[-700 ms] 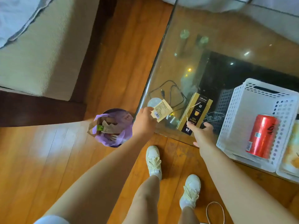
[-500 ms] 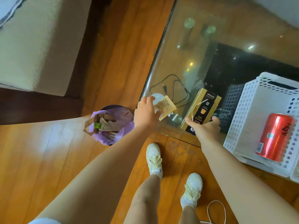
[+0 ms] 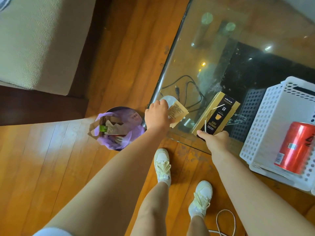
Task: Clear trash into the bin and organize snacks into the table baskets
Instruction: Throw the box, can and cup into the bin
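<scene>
My left hand [image 3: 157,116] is closed on a small tan paper wrapper [image 3: 178,113] at the near-left corner of the glass table [image 3: 196,48]. Just left of it on the floor stands the bin [image 3: 119,128], lined with a purple bag and holding paper trash. My right hand [image 3: 215,140] grips the near end of a gold and black espresso box [image 3: 217,114] lying on the glass. A white perforated basket [image 3: 265,132] sits on the table at the right with a red soda can [image 3: 297,147] lying in it.
A beige sofa [image 3: 37,41] on a dark base fills the upper left. Black cables [image 3: 187,89] show beneath the glass. My two white shoes [image 3: 162,164] stand on the wooden floor by the table's edge. A white cord [image 3: 225,222] loops on the floor.
My right hand has closed on the near end of the espresso box. My left hand keeps the wrapper, turned lower at the table corner. The view has shifted left.
</scene>
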The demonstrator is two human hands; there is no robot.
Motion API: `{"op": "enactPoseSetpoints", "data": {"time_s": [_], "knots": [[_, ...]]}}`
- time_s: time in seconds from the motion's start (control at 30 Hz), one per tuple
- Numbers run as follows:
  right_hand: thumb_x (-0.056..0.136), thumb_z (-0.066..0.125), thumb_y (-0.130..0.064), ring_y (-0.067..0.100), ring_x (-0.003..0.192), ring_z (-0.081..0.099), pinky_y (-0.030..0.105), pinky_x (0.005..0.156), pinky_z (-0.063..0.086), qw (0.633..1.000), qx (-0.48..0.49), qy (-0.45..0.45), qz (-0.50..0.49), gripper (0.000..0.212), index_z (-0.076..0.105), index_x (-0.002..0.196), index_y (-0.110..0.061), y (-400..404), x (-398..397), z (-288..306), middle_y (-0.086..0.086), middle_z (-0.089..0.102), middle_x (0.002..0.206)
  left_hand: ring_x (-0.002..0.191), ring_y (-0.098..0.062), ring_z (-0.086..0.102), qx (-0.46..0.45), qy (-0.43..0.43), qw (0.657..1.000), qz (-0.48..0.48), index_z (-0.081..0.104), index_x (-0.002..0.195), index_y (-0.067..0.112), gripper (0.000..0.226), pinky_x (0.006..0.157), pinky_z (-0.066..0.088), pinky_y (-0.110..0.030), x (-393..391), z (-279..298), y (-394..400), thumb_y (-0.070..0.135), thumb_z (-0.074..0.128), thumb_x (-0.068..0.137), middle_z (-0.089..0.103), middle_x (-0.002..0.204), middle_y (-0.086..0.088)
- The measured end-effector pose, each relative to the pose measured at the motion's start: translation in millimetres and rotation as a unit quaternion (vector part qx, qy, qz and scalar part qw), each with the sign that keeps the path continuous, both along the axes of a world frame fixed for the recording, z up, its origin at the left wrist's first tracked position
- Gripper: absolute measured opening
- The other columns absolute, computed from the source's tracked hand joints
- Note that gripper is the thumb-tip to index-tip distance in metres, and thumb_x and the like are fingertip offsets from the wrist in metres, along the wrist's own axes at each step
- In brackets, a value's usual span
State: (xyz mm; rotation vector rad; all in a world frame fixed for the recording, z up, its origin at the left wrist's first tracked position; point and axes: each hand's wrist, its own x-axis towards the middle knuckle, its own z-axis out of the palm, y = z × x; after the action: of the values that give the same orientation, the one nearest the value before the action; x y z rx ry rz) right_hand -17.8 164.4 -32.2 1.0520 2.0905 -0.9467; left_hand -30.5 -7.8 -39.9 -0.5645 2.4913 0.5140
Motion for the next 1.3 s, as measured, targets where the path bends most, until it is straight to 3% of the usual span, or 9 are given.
{"op": "enactPoseSetpoints", "data": {"time_s": [0.23, 0.4, 0.53, 0.63, 0.83, 1.0, 1.07, 1.17, 1.3], "knots": [[0.068, 0.081, -0.022, 0.019, 0.099, 0.054, 0.032, 0.078, 0.048, 0.994, -0.045, 0.001, -0.1, 0.06, 0.051, 0.118, -0.006, 2.7, -0.4, -3.2, 0.005, 0.059, 0.108, 0.113, -0.027, 0.047, 0.007, -0.007, 1.0, 0.001, 0.054, 0.119, 0.01, 0.047, 0.082, 0.04, -0.036, 12.4, -4.6, -1.5, 0.036, 0.066, 0.082, 0.053, 0.119, -0.009], [0.068, 0.081, -0.021, 0.019, 0.096, 0.051, 0.033, 0.081, 0.045, 0.996, -0.048, 0.001, -0.078, 0.059, 0.05, 0.117, -0.007, 2.9, -8.2, -9.6, 0.003, 0.057, 0.104, 0.107, -0.029, 0.052, 0.02, 0.007, 0.999, 0.031, 0.056, 0.112, 0.01, 0.039, 0.072, 0.04, -0.036, 18.7, -5.8, 2.4, 0.032, 0.067, 0.082, 0.056, 0.113, -0.008], [0.065, 0.082, -0.018, 0.02, 0.097, 0.05, 0.036, 0.085, 0.043, 0.995, -0.069, -0.01, -0.071, 0.056, 0.046, 0.107, -0.011, 2.5, -15.5, -13.5, 0.003, 0.055, 0.101, 0.085, -0.026, 0.055, 0.076, 0.008, 0.99, 0.121, 0.053, 0.093, 0.012, 0.02, 0.059, 0.037, -0.032, 27.7, -3.7, 4.6, 0.028, 0.061, 0.083, 0.057, 0.095, -0.004], [0.063, 0.081, -0.012, 0.019, 0.09, 0.052, 0.033, 0.078, 0.04, 0.996, -0.077, 0.023, -0.032, 0.057, 0.042, 0.104, -0.013, -10.8, -13.8, -7.9, 0.003, 0.056, 0.101, 0.072, -0.019, 0.052, 0.171, 0.016, 0.953, 0.249, 0.052, 0.083, 0.015, 0.012, 0.05, 0.036, -0.027, 43.8, 1.8, -2.5, 0.024, 0.059, 0.083, 0.053, 0.072, 0.005], [0.067, 0.08, -0.01, -0.005, 0.075, 0.052, 0.01, 0.058, 0.035, 0.973, -0.149, 0.077, 0.161, 0.059, 0.044, 0.113, -0.019, -51.3, 23.4, 18.0, -0.019, 0.053, 0.085, 0.07, -0.017, 0.061, 0.218, 0.032, 0.889, 0.402, 0.059, 0.094, 0.013, 0.013, 0.062, 0.054, -0.034, 117.2, 14.0, -47.4, 0.021, 0.064, 0.085, 0.064, 0.086, -0.003], [0.071, 0.078, -0.018, 0.001, 0.086, 0.061, 0.019, 0.065, 0.051, 0.934, -0.248, 0.007, 0.258, 0.045, 0.049, 0.104, -0.026, -91.8, 62.1, 12.7, -0.015, 0.061, 0.093, 0.068, -0.023, 0.063, 0.162, 0.038, 0.841, 0.514, 0.06, 0.092, 0.013, 0.008, 0.051, 0.052, -0.028, 171.5, 2.4, -93.9, 0.018, 0.062, 0.087, 0.066, 0.087, -0.009], [0.073, 0.077, -0.02, 0.006, 0.085, 0.065, 0.024, 0.066, 0.056, 0.927, -0.271, -0.032, 0.256, 0.037, 0.051, 0.097, -0.03, -109.2, 74.2, 2.3, -0.011, 0.063, 0.092, 0.068, -0.024, 0.063, 0.151, 0.042, 0.829, 0.537, 0.062, 0.097, 0.009, 0.013, 0.051, 0.052, -0.027, 180.6, -6.8, -107.1, 0.019, 0.06, 0.089, 0.066, 0.085, -0.009], [0.078, 0.073, -0.024, 0.008, 0.079, 0.065, 0.017, 0.055, 0.054, 0.933, -0.276, -0.086, 0.214, 0.033, 0.054, 0.105, -0.021, -133.9, 85.3, -15.0, -0.006, 0.065, 0.09, 0.07, -0.028, 0.067, 0.149, 0.05, 0.81, 0.565, 0.06, 0.094, 0.013, 0.009, 0.065, 0.058, -0.04, 183.5, -22.0, -122.1, 0.021, 0.057, 0.091, 0.067, 0.081, -0.007], [0.08, 0.071, -0.024, 0.02, 0.092, 0.065, 0.027, 0.07, 0.055, 0.94, -0.272, -0.125, 0.163, 0.034, 0.055, 0.11, -0.016, -164.2, 85.6, -34.5, 0.008, 0.065, 0.11, 0.088, -0.031, 0.067, 0.141, 0.053, 0.802, 0.578, 0.058, 0.104, 0.014, 0.017, 0.079, 0.057, -0.047, 179.9, -39.1, -132.4, 0.025, 0.054, 0.093, 0.067, 0.107, -0.011]]}}
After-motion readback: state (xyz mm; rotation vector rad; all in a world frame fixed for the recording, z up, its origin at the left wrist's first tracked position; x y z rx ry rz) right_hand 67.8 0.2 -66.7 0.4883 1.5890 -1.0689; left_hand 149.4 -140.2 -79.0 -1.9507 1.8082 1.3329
